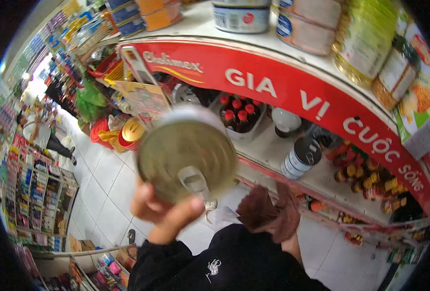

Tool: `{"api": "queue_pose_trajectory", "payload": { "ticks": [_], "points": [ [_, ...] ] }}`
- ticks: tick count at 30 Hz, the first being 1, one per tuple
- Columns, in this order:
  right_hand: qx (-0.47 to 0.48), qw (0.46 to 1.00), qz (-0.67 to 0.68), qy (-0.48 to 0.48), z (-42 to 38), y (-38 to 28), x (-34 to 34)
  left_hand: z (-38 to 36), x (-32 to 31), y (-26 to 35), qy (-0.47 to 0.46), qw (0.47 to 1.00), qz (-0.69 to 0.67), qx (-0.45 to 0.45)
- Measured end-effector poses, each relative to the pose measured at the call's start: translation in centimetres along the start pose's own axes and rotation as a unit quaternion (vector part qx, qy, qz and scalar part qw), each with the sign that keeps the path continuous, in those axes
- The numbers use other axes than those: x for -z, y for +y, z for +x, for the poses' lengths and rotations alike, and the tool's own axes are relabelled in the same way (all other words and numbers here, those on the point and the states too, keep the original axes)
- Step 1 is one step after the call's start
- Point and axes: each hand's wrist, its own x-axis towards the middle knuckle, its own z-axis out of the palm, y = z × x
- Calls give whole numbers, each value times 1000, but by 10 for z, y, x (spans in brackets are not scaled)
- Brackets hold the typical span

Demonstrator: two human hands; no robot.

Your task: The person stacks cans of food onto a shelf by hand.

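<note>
My left hand grips a tin can by its sides, high and close to the camera. The can's gold-coloured lid with a pull tab faces me, slightly blurred. My thumb lies at the lid's edge near the tab. Lower right, a brown cloth hangs bunched at my right hand and covers its fingers. Just beyond it, a dark-topped can with a pale label stands on the middle shelf.
A red sign edges the upper shelf, which bears stacked cans and an oil bottle. Below are a tub of red-capped bottles and sauce bottles. Left are a tiled aisle, baskets and a person.
</note>
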Motion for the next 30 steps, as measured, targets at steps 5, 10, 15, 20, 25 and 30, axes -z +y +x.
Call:
{"api": "queue_pose_trajectory", "payload": {
  "ticks": [5,10,15,20,25,30],
  "points": [
    [-125,974,183,-54,1,-34,-64,-96,-6,44,-161,971,10,178],
    [-157,975,-1,-155,2,-33,-43,-141,1,29,-276,955,71,79],
    [-107,982,-4,-155,-11,-35,-47,-132,-4,24,-282,928,-47,237],
    [-74,989,28,-127,-15,-48,-52,-150,-17,21,-266,945,-29,186],
    [-129,980,-7,-153,-19,-48,-38,-149,-27,22,-288,926,-81,229],
    [-115,985,-106,-79,-28,-53,-28,-160,-32,14,-308,905,-140,259]
  ]
}}
